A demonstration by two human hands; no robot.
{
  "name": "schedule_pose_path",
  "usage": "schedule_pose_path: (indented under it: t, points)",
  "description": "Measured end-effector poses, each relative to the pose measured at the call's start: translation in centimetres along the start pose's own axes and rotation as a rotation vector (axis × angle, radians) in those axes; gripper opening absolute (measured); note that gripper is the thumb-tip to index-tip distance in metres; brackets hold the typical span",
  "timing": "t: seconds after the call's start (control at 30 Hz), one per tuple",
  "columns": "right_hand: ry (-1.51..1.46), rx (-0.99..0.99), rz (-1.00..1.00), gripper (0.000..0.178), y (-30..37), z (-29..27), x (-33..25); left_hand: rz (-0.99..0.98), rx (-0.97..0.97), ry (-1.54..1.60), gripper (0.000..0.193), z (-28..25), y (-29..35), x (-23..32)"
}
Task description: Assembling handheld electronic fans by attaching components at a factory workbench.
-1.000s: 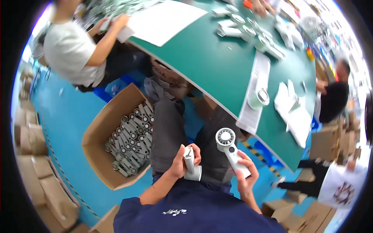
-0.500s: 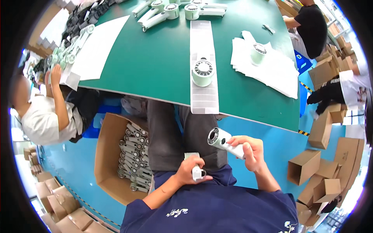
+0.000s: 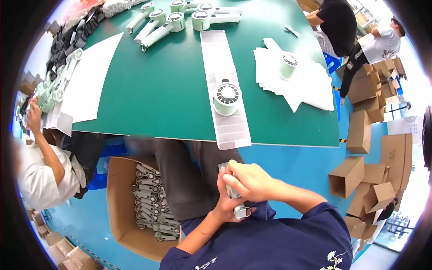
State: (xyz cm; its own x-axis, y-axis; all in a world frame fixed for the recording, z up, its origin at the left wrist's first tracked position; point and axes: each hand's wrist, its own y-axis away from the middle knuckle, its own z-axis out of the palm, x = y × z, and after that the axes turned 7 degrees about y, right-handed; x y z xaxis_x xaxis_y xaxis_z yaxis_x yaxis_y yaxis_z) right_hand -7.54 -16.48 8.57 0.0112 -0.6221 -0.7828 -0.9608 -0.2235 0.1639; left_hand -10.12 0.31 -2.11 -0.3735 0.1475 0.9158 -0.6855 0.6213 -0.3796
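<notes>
My left hand (image 3: 225, 208) is closed around a slim white device (image 3: 241, 212) with a small wire-like loop at its lower end, held over my lap. My right hand (image 3: 252, 181) lies over it with bent fingers, pressed against the left fingers. A pale piece (image 3: 233, 192) shows between the hands. What the right fingers grip is hidden. Ahead on the green table (image 3: 153, 94), a pale-green handheld fan (image 3: 226, 100) stands with its round grille up on a long white strip sheet (image 3: 234, 135).
Several handheld fans (image 3: 175, 22) lie at the table's far side. Another fan (image 3: 288, 65) rests on white papers (image 3: 310, 90) at right. An open carton (image 3: 118, 198) with several fans stands left of my legs. Co-workers sit left (image 3: 45, 175) and far right (image 3: 335, 27); cartons (image 3: 346, 177) stand right.
My right hand has moved left from holding out a handheld fan and now meets my left hand; that fan is no longer visible. The view has turned, shifting the table left.
</notes>
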Motion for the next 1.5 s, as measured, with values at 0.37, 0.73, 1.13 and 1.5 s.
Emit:
schedule_pose_path:
  t: [0.37,0.73,1.13,1.5]
  points:
    - [0.624,0.6,-0.231,0.043,-2.8,-2.0,2.9,0.144,0.173,0.111,0.046,-2.4,-2.4,-1.6]
    - [0.731,0.763,-0.357,0.033,-3.7,0.3,6.6,-0.005,-0.085,0.416,0.061,-6.0,-5.9,-1.8]
    - [0.734,0.833,-0.428,0.029,-3.4,0.8,7.2,-0.027,-0.133,0.417,0.063,-6.3,-6.8,-2.4]
    - [-0.086,0.929,0.057,0.015,1.3,0.5,3.0,-0.009,-0.083,0.382,0.06,-5.2,-5.3,-1.7]
